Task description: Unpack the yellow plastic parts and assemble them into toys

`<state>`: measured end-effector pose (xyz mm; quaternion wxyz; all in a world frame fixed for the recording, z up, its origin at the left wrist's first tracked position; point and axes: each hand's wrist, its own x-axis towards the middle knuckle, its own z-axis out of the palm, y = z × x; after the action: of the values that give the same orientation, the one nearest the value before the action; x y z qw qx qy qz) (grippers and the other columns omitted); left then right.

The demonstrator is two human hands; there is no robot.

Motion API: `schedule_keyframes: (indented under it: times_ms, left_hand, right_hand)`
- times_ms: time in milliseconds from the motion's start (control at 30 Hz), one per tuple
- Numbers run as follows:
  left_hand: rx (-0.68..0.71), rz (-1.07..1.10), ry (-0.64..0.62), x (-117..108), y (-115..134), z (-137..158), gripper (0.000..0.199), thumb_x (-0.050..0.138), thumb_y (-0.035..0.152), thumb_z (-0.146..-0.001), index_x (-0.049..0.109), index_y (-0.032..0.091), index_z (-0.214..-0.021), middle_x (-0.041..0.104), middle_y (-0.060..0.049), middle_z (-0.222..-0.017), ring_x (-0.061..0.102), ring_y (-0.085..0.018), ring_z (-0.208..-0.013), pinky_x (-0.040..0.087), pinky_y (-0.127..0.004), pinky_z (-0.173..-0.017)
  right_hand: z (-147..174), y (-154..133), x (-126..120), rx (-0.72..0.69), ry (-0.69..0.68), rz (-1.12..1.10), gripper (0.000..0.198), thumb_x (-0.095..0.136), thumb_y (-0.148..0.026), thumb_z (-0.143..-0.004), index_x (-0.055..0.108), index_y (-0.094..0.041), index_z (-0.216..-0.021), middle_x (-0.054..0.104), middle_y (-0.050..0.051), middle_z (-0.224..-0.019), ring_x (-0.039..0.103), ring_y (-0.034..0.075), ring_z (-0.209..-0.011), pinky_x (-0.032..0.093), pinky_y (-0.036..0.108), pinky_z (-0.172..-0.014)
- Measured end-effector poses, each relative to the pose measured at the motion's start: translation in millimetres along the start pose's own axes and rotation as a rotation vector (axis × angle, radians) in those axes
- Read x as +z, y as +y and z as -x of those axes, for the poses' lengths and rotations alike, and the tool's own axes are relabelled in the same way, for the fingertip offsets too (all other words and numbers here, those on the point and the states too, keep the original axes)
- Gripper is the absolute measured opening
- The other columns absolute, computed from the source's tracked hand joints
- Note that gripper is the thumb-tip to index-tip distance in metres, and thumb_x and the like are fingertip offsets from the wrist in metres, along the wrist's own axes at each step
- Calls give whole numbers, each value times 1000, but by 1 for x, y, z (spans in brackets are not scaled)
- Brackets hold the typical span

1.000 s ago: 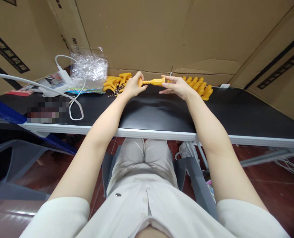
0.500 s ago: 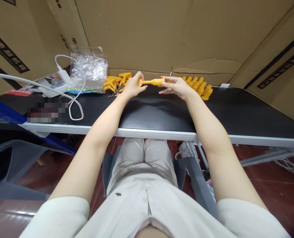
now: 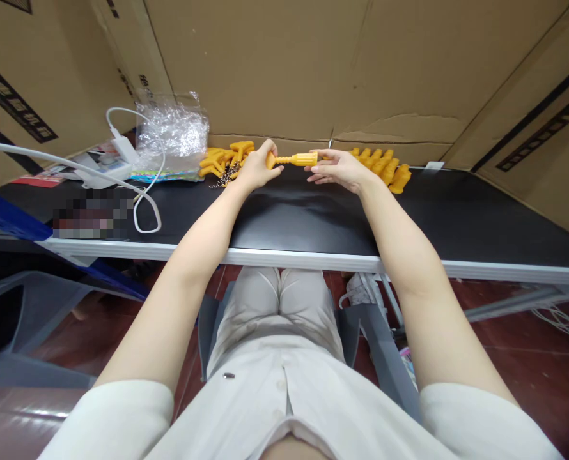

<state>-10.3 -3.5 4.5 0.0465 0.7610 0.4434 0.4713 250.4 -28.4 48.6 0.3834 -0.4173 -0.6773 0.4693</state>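
Observation:
My left hand (image 3: 264,165) is closed on the handle of a yellow corkscrew (image 3: 284,159), held level above the black tabletop. A yellow plastic sleeve (image 3: 304,160) sits on the corkscrew's right end. Beside the sleeve's free end is my right hand (image 3: 335,169), its fingers apart and the fingertips very near the rim; whether they touch it is hard to see. Left of my left hand lies a pile of yellow T-handled corkscrews (image 3: 224,156) with metal spirals (image 3: 227,174). Several more yellow sleeves (image 3: 385,167) stand in rows behind my right hand and to its right.
A clear plastic bag (image 3: 172,137) lies at the back left, near a white cable (image 3: 157,207) and a white power strip (image 3: 103,172). Cardboard walls (image 3: 284,70) enclose the table's back and sides. A pale metal edge (image 3: 303,260) runs along its front.
The fingers of my right hand have loosened and shifted at the sleeve's end, leaving its rim more visible. My left hand keeps its hold on the corkscrew, almost unmoved.

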Motion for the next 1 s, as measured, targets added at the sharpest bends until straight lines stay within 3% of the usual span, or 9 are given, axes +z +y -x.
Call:
schedule_keyframes:
  times_ms: [167, 400, 667, 1000]
  left_hand:
    - [-41, -31, -8, 1, -2, -1, 33, 80, 14, -77, 56, 25, -96, 64, -2, -84, 71, -25, -96, 53, -38, -92]
    - [-6, -10, 0, 0, 1, 0, 31, 79, 18, -77, 57, 26, -97, 65, -1, -83, 70, -23, -90, 54, -37, -89]
    - [-35, -45, -4, -1, 6, 0, 30, 79, 18, -78, 56, 25, -95, 65, -1, -82, 69, -21, -83, 53, -33, -82]
    - [-93, -102, -42, -2, 8, 0, 31, 78, 12, -78, 58, 23, -100, 64, -1, -83, 70, -23, -89, 51, -33, -84]
  right_hand:
    - [-1, 1, 0, 12, 5, 0, 63, 90, -17, -79, 65, -18, -137, 79, 12, -119, 80, 18, -87, 67, 37, -92]
    - [-2, 2, 1, 10, 20, 10, 53, 87, -23, -85, 66, -18, -134, 79, 12, -118, 80, 18, -86, 67, 37, -89]
    - [-3, 1, 3, 21, 32, -13, 40, 82, -18, -89, 70, -15, -127, 80, 10, -111, 79, 17, -82, 67, 33, -87]
    - [-3, 1, 6, 19, 51, -15, 30, 82, -36, -94, 71, -17, -114, 80, 8, -100, 77, 15, -73, 67, 30, -77]
